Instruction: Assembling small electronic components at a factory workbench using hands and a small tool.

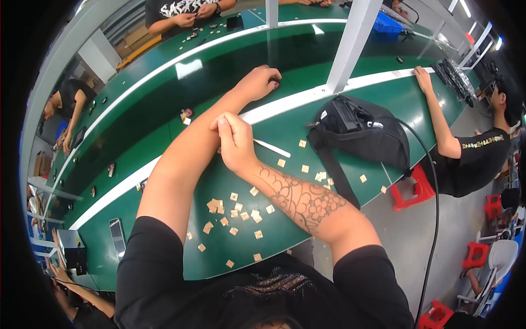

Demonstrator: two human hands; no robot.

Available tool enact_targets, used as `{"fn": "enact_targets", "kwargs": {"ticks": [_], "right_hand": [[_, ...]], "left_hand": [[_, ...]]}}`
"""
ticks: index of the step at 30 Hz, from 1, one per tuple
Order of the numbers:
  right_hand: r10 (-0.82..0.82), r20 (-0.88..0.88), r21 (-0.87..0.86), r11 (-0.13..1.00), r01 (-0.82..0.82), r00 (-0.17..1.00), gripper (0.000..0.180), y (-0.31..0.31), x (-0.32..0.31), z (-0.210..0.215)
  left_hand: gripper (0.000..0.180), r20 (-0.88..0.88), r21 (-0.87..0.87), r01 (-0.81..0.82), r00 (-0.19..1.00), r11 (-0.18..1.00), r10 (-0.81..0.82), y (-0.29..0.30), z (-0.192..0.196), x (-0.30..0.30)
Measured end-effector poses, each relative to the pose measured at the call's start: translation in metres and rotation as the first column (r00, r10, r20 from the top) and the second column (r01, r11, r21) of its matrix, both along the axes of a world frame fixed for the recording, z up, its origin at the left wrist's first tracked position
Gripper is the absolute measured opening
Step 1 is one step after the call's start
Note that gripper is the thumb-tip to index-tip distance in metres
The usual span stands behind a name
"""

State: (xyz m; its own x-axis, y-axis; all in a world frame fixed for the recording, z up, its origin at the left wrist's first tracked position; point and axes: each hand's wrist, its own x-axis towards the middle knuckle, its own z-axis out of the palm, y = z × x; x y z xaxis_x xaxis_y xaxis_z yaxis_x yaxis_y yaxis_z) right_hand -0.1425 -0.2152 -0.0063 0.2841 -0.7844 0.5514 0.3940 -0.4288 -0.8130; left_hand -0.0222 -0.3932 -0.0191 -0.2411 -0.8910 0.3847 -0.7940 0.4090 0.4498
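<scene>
My left hand (256, 83) is stretched out over the green surface beyond the white rail. Its fingers are curled around a small dark part with a reddish tint (274, 84), mostly covered by them. Closer to me, my right hand (235, 143) is closed beside my left forearm, fingertips pinched. A slim white stick (274, 148) emerges from behind it; whether it is held or lies on the table, I cannot tell. Below my hands, several small square beige pieces (234, 231) are scattered on the green table (164, 257), some overlapping in a little heap.
A black bag (378, 137) with a device on it lies to the right, its cable (436, 219) hanging down. White post (350, 49) rises from the rail (285, 108). Phone (117, 237) lies left. Small parts (187, 116) dot the far strip. A co-worker (466, 153) sits right.
</scene>
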Motion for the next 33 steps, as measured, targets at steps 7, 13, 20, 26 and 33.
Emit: {"fn": "enact_targets", "kwargs": {"ticks": [7,13,20,26,33], "right_hand": [[0.039,0.006,-0.055,0.998,-0.039,0.999,0.026,0.004,-0.005,0.004],[-0.008,-0.031,-0.039,0.999,0.007,0.999,0.027,-0.002,-0.006,0.004],[0.107,-0.073,-0.038,0.993,-0.110,0.992,0.025,-0.001,-0.006,0.003],[0.180,-0.131,-0.095,0.977,-0.193,0.975,0.025,0.002,-0.010,-0.002],[0.298,-0.418,-0.214,0.886,-0.411,0.858,0.016,0.018,-0.007,-0.014]], "left_hand": [[0.036,0.213,0.114,-0.091,0.975,0.989,0.065,0.023,0.015,-0.019],[0.041,0.271,0.056,-0.148,0.954,0.987,0.127,0.022,0.005,-0.017],[0.036,0.145,0.026,-0.186,0.973,0.982,0.180,0.080,0.037,0.003],[0.032,0.005,0.034,-0.185,0.983,0.982,0.185,0.202,0.033,0.048],[0.049,-0.014,0.332,-0.401,0.903,0.854,0.430,0.352,0.040,0.040]]}}
